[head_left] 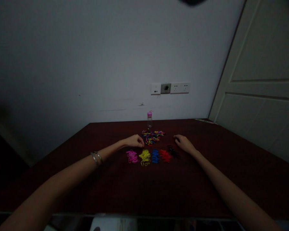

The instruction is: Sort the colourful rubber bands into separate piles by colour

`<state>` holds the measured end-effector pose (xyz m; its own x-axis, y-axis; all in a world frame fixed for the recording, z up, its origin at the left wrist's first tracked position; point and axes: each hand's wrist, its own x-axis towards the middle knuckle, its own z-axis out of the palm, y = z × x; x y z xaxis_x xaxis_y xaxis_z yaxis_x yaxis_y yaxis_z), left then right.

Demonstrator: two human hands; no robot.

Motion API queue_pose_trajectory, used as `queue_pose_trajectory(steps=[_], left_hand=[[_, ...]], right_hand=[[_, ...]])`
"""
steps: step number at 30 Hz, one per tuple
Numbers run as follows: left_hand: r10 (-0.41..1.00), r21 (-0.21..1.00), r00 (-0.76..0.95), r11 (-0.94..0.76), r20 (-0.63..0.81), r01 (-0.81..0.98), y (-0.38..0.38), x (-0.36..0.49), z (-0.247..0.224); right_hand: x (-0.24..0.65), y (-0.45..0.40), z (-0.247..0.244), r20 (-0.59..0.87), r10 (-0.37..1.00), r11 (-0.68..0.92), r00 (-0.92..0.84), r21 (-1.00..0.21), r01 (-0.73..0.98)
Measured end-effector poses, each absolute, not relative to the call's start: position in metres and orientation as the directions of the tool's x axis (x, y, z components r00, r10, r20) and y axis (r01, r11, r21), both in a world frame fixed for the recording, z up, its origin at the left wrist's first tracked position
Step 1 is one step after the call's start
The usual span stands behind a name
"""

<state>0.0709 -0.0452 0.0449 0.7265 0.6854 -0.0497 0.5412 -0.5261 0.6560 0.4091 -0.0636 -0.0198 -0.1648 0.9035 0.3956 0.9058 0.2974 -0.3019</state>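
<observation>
Small bands lie on the dark red table in separate piles: pink [132, 156], yellow [145, 155], blue [155, 156], red [165, 156] and black [172, 151]. Behind them is a mixed-colour heap [153, 137]. My left hand [135, 141], with bracelets on the wrist, is at the heap's left edge, above the pink and yellow piles; its fingers are pressed together, and what they hold, if anything, is too small to make out. My right hand [183, 143] rests on the table right of the heap, near the black pile, its fingers loosely curled and partly hidden in shadow.
A small clear bottle with a pink top [149, 119] stands behind the heap, near the wall. Sockets [180, 88] are on the wall above the table [144, 189]. A pale panelled door [262, 80] is at the right. Items show below the table's front edge.
</observation>
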Motion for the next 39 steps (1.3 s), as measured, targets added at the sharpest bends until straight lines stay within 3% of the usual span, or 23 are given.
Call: queue_pose_trajectory(steps=[4,9,13,15,39], left_hand=[[0.816,0.684,0.577,-0.441,0.037,0.581,-0.019,0.054,0.038],[0.967,0.764,0.188,-0.251,0.171,0.595,0.012,0.019,0.021],[0.944,0.846,-0.151,-0.182,0.292,0.5,0.019,0.0,0.006],[0.921,0.872,-0.235,-0.178,0.311,0.457,0.019,-0.004,0.001],[0.923,0.912,-0.246,-0.198,0.297,0.359,0.012,-0.007,0.001]], right_hand=[[0.41,-0.062,-0.02,0.396,0.902,0.303,-0.173,-0.293,0.907],[0.409,-0.062,-0.02,0.391,0.906,0.296,-0.165,-0.302,0.906],[0.408,-0.062,-0.019,0.382,0.911,0.286,-0.156,-0.312,0.906],[0.407,-0.063,-0.017,0.381,0.912,0.281,-0.152,-0.312,0.907],[0.401,-0.067,-0.001,0.335,0.927,0.282,-0.167,-0.331,0.901]])
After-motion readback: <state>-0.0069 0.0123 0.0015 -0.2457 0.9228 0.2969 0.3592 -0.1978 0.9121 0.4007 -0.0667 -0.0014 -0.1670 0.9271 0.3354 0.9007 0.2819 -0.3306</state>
